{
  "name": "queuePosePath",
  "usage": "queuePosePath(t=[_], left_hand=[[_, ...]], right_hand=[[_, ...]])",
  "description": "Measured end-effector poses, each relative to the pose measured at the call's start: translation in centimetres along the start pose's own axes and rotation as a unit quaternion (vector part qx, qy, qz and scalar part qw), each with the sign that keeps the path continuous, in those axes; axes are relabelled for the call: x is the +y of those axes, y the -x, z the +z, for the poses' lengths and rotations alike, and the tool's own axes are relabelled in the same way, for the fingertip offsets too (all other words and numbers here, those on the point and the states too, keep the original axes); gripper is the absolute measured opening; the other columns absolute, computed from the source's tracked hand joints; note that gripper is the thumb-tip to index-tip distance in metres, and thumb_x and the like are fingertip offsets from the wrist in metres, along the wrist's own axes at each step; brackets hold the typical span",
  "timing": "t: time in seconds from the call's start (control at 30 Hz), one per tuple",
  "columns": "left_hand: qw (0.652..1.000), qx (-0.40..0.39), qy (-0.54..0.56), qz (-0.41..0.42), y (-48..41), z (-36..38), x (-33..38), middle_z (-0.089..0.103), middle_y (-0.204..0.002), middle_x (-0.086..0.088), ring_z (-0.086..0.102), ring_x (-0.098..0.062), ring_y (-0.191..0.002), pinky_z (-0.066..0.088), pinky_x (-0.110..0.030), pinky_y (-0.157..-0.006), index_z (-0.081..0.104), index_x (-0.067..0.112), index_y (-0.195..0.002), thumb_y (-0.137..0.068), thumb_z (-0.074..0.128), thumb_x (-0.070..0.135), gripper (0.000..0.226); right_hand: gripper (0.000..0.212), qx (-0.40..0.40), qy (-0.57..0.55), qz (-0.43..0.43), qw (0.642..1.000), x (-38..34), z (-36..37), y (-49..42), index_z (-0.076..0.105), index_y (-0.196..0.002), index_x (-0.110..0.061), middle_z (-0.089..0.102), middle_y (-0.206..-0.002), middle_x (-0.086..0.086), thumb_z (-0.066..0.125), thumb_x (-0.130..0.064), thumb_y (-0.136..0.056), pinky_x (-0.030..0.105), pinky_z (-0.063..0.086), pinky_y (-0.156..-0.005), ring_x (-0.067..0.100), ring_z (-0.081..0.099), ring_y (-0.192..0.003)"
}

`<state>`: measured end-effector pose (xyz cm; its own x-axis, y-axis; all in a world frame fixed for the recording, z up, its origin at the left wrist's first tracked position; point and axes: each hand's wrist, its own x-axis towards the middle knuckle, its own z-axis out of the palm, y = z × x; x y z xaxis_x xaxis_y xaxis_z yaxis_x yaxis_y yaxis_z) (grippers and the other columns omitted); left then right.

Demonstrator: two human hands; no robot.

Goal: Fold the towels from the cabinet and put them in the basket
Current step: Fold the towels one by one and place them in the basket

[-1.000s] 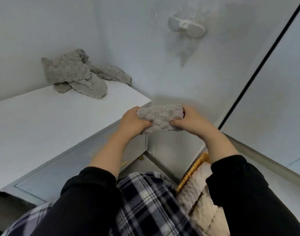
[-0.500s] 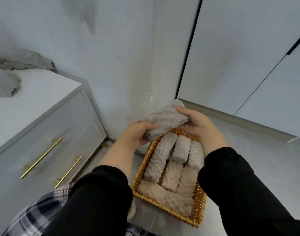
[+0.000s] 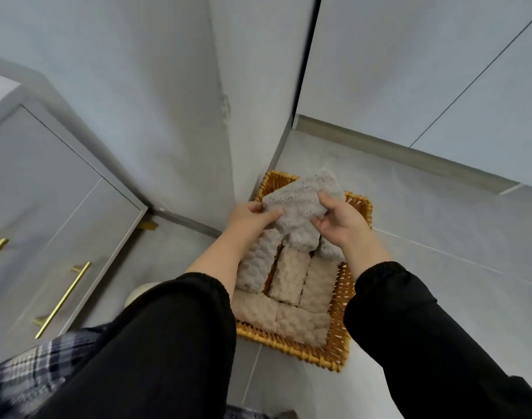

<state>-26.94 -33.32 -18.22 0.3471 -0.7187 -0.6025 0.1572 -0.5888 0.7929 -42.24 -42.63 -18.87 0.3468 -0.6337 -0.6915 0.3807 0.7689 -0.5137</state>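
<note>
Honestly, the wicker basket (image 3: 337,356) on the floor is looking nearly full w/ stored towels (image 3: 290,275), so free room is getting tight, esp. at the far end where I'm aiming. Risk, imo: the grey folded towel (image 3: 301,201) is hovering over that far end, not yet in. If I'm letting go unevenly, the fold is likely springing open, or it's landing on its neighbours and knocking the rows crooked. Both arms are reaching fwd and down. My left hand (image 3: 246,216) is gripping the towel's left edge, fingers curling round it. My right hand (image 3: 340,223) is pinching the right side, thumb pressing on top, fingers curling under.
</note>
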Motion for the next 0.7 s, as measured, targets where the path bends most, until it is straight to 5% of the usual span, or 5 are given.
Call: queuePosePath(t=[0.17,0.27,0.37,0.57,0.7], left_hand=[[0.975,0.14,-0.174,0.013,-1.3,-1.9,-4.0,0.059,-0.092,0.007,0.055,-0.011,-0.087,0.043,-0.025,-0.074,0.069,0.017,-0.092,-0.091,0.062,0.026,0.012],[0.958,0.111,-0.266,0.008,-2.2,-2.3,-6.5,0.054,-0.074,0.01,0.052,-0.01,-0.071,0.038,-0.023,-0.06,0.053,0.026,-0.066,-0.093,0.059,0.026,0.027],[0.943,0.072,-0.324,-0.008,-3.7,-2.1,-8.2,0.058,-0.076,0.006,0.052,-0.01,-0.067,0.033,-0.022,-0.049,0.058,0.023,-0.075,-0.092,0.056,0.022,0.017],[0.931,0.058,-0.353,-0.075,-5.5,-1.8,-9.1,0.057,-0.082,-0.004,0.05,-0.019,-0.07,0.033,-0.026,-0.048,0.058,0.011,-0.085,-0.091,0.05,0.014,0.011],[0.91,0.05,-0.383,-0.15,-5.5,-2.2,-10.2,0.053,-0.079,-0.005,0.052,-0.024,-0.075,0.042,-0.03,-0.065,0.057,0.009,-0.08,-0.094,0.048,0.011,0.016]], right_hand=[[0.014,0.127,0.112,0.001,0.986,2.2,-4.0,-1.8,0.059,-0.104,-0.012,0.066,-0.097,0.005,0.061,-0.007,-0.09,0.033,0.055,-0.071,0.018,0.063,-0.087],[0.026,0.152,0.189,0.062,0.968,4.0,-6.6,-2.7,0.059,-0.114,-0.01,0.065,-0.102,0.004,0.064,-0.007,-0.088,0.035,0.05,-0.08,0.018,0.06,-0.091],[0.032,0.155,0.251,0.133,0.946,6.4,-8.1,-3.9,0.056,-0.123,-0.005,0.061,-0.121,0.009,0.059,-0.002,-0.091,0.038,0.044,-0.093,0.023,0.056,-0.104],[0.034,0.236,0.303,0.179,0.906,10.7,-8.7,-6.6,0.055,-0.125,0.002,0.058,-0.124,0.016,0.056,0.001,-0.091,0.046,0.047,-0.092,0.034,0.055,-0.115],[0.031,0.28,0.29,0.143,0.904,11.3,-9.2,-8.7,0.053,-0.124,0.002,0.058,-0.126,0.016,0.053,-0.005,-0.094,0.046,0.046,-0.099,0.034,0.056,-0.115]])
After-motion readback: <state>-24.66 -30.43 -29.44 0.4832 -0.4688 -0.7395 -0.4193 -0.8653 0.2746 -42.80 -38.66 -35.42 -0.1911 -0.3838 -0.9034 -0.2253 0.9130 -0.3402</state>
